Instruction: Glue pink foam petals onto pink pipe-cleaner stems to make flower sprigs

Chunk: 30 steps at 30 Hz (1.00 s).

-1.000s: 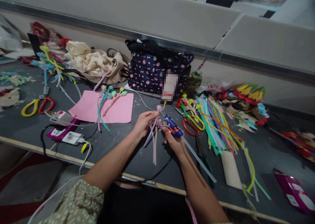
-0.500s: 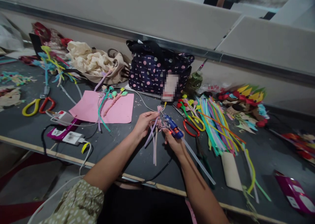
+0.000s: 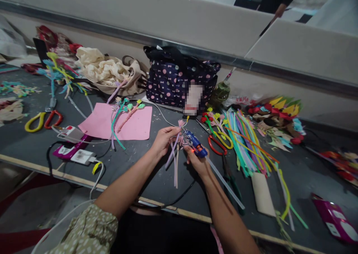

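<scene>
My left hand (image 3: 165,139) pinches a lilac pipe cleaner (image 3: 173,151) near its pink, tufted top. My right hand (image 3: 198,160) is wrapped round a blue hot glue gun (image 3: 197,144) with an orange glow on its body. A long translucent glue stick (image 3: 226,185) sticks out of the gun's back end, over my right forearm. The gun's nozzle end is close to the pink tuft; whether they touch I cannot tell. More pink and lilac pipe cleaners hang below, between my hands. Left of them, finished-looking pipe cleaner stems lie on a pink sheet (image 3: 137,125).
Behind stands a dark patterned bag (image 3: 167,79). To the right are red-and-yellow-handled scissors (image 3: 218,144), a bundle of coloured pipe cleaners (image 3: 246,142) and a beige card piece (image 3: 263,194). Left lie other scissors (image 3: 43,120) and a purple power strip (image 3: 65,152) with cables.
My hands, the glue gun and the pipe cleaners have hardly moved. Beyond the partition, a person in dark clothes has shifted to the right.
</scene>
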Tool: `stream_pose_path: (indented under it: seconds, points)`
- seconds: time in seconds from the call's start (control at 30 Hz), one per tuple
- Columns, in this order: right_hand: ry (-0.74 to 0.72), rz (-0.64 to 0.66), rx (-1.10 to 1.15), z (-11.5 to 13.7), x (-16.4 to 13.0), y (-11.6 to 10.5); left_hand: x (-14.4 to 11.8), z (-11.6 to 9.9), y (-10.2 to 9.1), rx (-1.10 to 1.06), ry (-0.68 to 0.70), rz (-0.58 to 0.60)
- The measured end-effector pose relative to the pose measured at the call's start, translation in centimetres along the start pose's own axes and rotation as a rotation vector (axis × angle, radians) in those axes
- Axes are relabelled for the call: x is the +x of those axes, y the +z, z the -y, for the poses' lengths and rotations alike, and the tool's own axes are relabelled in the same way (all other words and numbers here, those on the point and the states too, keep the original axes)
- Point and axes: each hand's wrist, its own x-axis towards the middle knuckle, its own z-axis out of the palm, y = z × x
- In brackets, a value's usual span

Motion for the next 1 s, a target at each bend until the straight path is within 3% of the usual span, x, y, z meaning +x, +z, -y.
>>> stream_pose_path:
  seconds: [0.63,0.87,1.0]
  points:
    - [0.028,0.014,-0.027,0.3,0.1,0.0,-0.2,-0.5,0.0,0.136,0.173,-0.091]
    - [0.065,-0.243,-0.055,0.1,1.5,-1.9,0.0,-1.1,-0.1,0.043,0.133,-0.143]
    - [0.028,-0.250,-0.199,-1.1,2.9,-3.2,0.4,-0.8,-0.5,0.012,0.118,-0.155]
